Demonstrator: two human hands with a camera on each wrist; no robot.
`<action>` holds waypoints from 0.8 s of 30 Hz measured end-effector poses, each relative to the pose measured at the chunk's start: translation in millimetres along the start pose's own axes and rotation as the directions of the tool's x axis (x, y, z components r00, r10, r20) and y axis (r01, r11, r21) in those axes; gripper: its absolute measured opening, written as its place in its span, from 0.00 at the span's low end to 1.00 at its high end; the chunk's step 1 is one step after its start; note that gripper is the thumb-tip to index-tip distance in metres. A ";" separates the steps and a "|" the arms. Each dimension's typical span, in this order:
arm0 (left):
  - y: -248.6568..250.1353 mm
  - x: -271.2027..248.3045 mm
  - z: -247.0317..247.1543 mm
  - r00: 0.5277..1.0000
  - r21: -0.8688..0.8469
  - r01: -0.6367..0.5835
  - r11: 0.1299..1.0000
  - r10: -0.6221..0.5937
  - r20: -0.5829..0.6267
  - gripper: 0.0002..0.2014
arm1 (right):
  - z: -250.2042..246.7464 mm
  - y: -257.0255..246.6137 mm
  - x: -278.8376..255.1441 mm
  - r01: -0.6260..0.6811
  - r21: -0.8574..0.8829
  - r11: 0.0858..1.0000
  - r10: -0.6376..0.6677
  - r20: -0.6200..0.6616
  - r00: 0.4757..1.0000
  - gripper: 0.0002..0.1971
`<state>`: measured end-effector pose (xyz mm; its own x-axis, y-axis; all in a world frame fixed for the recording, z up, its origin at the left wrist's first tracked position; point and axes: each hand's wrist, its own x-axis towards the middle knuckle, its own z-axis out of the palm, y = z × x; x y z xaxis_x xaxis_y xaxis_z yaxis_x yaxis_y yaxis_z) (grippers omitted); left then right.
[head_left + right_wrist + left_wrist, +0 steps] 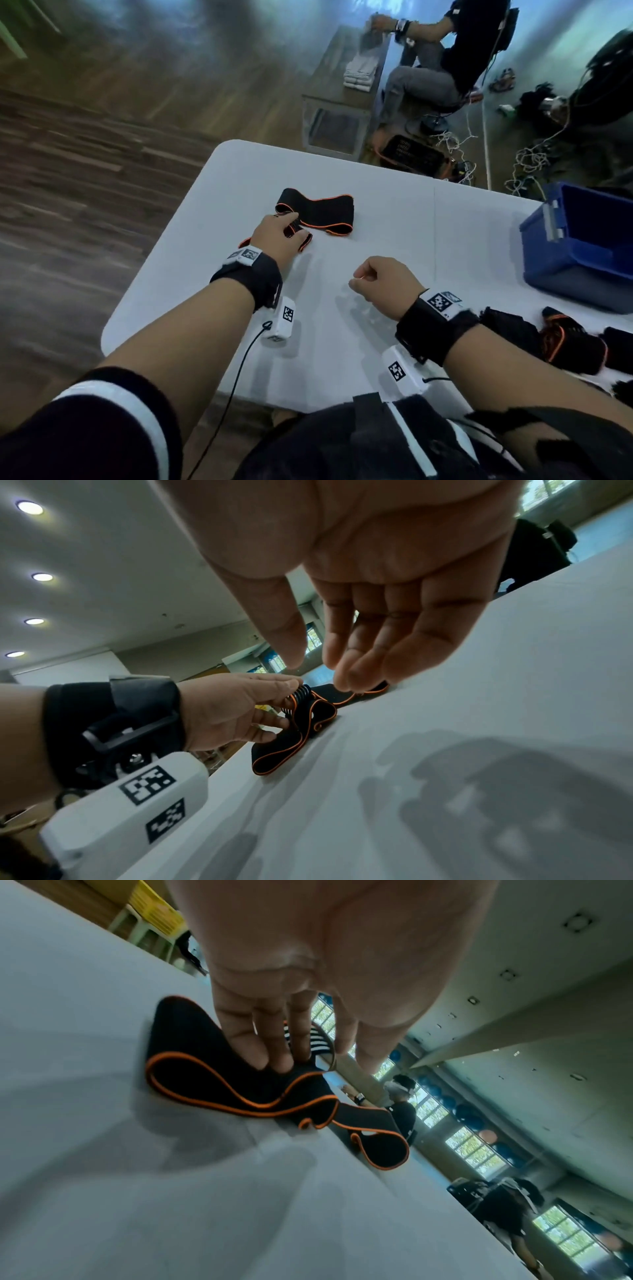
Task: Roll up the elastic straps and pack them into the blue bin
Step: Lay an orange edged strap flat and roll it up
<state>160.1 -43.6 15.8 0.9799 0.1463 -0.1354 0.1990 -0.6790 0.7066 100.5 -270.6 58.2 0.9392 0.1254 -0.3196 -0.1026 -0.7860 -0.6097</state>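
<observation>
Head view: black elastic strap [318,212] with orange edging lying loose and unrolled on the white counter [394,219], well left of the blue bin [582,246]. Left hand [279,233] down on the strap's near end, fingers spread and only slightly bent, thumb out to the side. Right hand [380,284] hovering over bare counter between strap and bin, fingers loosely curled, holding nothing. More dark straps [561,339] heaped on the counter just this side of the bin.

Left wrist view: fingertips [270,1056] pressing onto the folded strap [212,1074], thumb free of the fabric; one looped end reaching past the counter edge.

Right wrist view: right hand [359,631] relaxed and empty, clear of the counter; beyond it, left hand [236,710] resting on the strap [294,739].
</observation>
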 end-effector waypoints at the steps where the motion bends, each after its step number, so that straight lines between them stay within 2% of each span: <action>1: -0.8 4.5 2.4 1.000 0.023 -0.012 1.000 0.012 0.004 0.20 | 2.1 2.3 -1.8 -0.023 0.018 1.000 0.023 0.002 1.000 0.06; 4: 0.4 7.8 -1.1 0.994 -0.052 -0.044 0.998 0.039 -0.100 0.12 | 10.5 11.9 -7.4 -0.082 0.050 0.995 0.081 0.013 0.997 0.05; 7: -2.3 1.6 -21.5 0.975 -0.298 -0.004 0.954 -0.063 -0.215 0.07 | 17.6 12.4 -7.2 -0.107 0.034 0.994 0.106 0.032 0.994 0.07; 11: -22.7 -10.7 -51.8 0.944 -0.499 -0.018 0.866 -0.150 -0.293 0.02 | 20.4 -8.7 7.2 -0.061 0.011 0.998 0.061 0.012 0.998 0.06; 13: -34.9 -19.0 -64.8 0.940 -0.536 -0.013 0.844 -0.173 -0.294 0.03 | 21.5 -25.1 20.9 -0.005 -0.023 1.000 0.005 -0.009 1.000 0.05; 18: -62.3 -50.7 -84.0 0.943 -0.526 0.035 0.850 -0.201 -0.263 0.07 | 28.7 -69.9 73.3 0.143 -0.135 0.981 -0.153 -0.067 0.986 0.01; 24: -85.3 -86.4 -90.5 0.929 -0.559 0.123 0.820 -0.293 -0.226 0.09 | 50.0 -113.4 144.6 0.205 -0.389 0.898 -0.222 0.001 0.975 0.10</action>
<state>57.4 66.8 30.0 0.8494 0.4976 -0.1759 0.2769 -0.1365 0.9511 231.5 -133.1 44.9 0.9384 0.2971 -0.1767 0.2277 -0.9158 -0.3308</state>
